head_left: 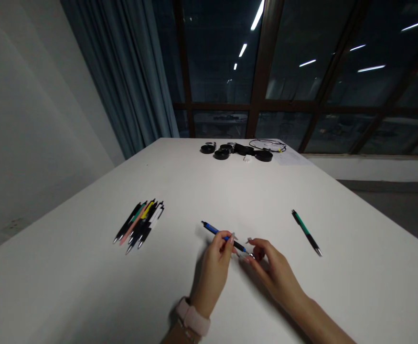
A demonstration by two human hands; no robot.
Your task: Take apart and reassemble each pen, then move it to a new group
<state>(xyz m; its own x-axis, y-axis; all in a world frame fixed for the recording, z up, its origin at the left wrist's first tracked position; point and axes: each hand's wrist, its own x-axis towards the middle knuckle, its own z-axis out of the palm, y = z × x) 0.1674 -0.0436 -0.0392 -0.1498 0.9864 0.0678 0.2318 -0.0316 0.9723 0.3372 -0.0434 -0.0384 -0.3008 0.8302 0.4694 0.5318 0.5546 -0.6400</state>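
A blue and black pen (219,232) is held low over the white table (87,286), near its front middle. My left hand (214,270) pinches the pen's barrel with thumb and fingers. My right hand (275,272) grips the pen's silver tip end, fingers curled around it. A green and black pen (306,232) lies alone on the table to the right of my hands. A bunch of several pens (140,224) in black, green, pink, yellow and white lies side by side to the left.
At the table's far edge lie black round items (221,153), a black cable (266,143) and a sheet of paper (293,156). A curtain (123,71) and dark windows stand behind. A grey wall runs along the left.
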